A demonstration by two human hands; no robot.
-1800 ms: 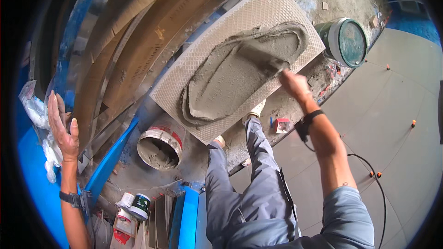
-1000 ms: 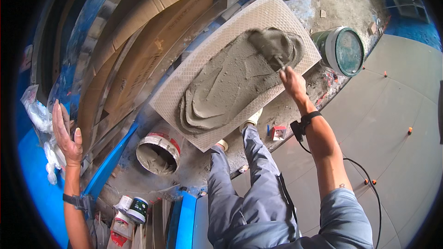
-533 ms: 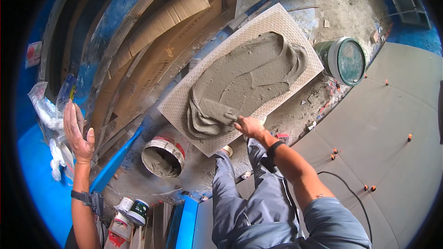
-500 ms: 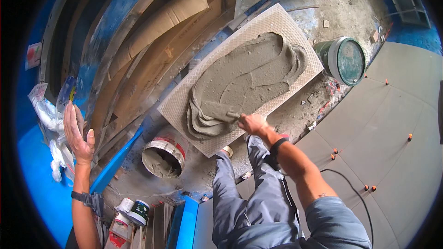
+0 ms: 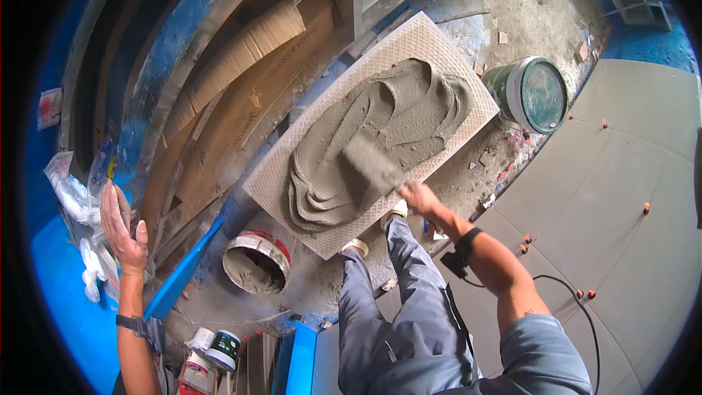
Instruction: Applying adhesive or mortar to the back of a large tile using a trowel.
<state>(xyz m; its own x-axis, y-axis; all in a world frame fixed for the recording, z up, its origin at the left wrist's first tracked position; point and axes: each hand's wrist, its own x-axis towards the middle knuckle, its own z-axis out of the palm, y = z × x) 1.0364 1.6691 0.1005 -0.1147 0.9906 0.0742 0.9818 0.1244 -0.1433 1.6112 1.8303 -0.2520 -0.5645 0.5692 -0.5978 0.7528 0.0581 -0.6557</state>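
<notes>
Grey wet mortar (image 5: 333, 168) lies in a thick ridged layer over the textured back of a large pale tile (image 5: 270, 197). Its outer border shows bare on every side. My right hand (image 5: 419, 197) grips the handle of a trowel (image 5: 371, 161), whose mortar-coated blade rests on the layer, slightly blurred by motion. My left hand (image 5: 126, 230) is held up at the far left, fingers stretched out and holding nothing. It is nearest to white plastic bags (image 5: 69, 183) by the blue wall.
A bucket with mortar inside (image 5: 256, 263) lies tipped near the tile's lower left corner. A lidded green bucket (image 5: 530, 95) stands off its right end. Grey floor tiles with orange levelling clips (image 5: 646, 208) cover the right. Cardboard (image 5: 241, 66) leans at upper left.
The trowel has moved right and up through the mortar, its blade turned, with my right hand following. Fresh curved ridges show in the mortar. My left hand stays raised.
</notes>
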